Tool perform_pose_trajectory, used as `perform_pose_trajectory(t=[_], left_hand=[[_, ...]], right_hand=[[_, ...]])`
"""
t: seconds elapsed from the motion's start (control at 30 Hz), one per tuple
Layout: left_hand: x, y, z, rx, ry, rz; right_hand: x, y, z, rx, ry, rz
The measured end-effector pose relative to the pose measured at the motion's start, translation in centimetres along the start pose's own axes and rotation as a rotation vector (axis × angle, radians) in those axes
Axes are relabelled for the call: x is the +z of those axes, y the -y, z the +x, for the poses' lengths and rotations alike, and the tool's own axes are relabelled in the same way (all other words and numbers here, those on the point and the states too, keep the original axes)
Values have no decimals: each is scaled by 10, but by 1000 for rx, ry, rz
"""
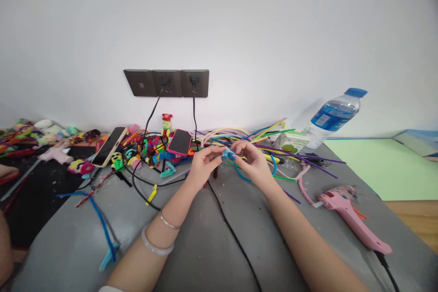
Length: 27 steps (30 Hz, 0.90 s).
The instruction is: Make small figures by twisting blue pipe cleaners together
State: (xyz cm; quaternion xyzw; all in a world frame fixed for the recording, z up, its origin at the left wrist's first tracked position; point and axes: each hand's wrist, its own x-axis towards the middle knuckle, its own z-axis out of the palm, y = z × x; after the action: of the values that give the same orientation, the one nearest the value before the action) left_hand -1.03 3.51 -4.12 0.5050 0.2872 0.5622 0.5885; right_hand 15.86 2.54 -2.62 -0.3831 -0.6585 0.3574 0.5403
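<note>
My left hand (204, 164) and my right hand (253, 160) meet above the grey table, fingertips pinched on a small blue fuzzy piece (227, 154), apparently twisted pipe cleaner. Its exact shape is partly covered by my fingers. Behind my hands lies a heap of coloured pipe cleaners (236, 135). A phone in a pink case (179, 142) rests just left of them. On the left of the table, a long blue pipe cleaner (101, 219) lies bent, with a light blue piece (108, 257) at its lower end.
A pink glue gun (356, 219) lies at the right, near green sheets (393, 164). A water bottle (333, 116) and a small carton (290, 141) stand by the wall. Black cables (232, 232) cross the table. Another person's hand (8, 173) shows at far left.
</note>
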Motion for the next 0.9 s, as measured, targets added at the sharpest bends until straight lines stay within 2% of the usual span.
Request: perform_pose_trajectory(t=[0.47,0.63,0.77,0.9], left_hand=[[5,-1,-2,-65,-16,-47],[8,-5,-2,-120,-73,-133],[9,-9,-1,-153,-118,-191],[11,-11,-2,-172,-118,-225]], right_hand=[[1,1,1,-12,-18,51],[-1,4,2,-52,-95,102],[-3,3,1,7,-136,98],[-1,1,0,47,-82,87]])
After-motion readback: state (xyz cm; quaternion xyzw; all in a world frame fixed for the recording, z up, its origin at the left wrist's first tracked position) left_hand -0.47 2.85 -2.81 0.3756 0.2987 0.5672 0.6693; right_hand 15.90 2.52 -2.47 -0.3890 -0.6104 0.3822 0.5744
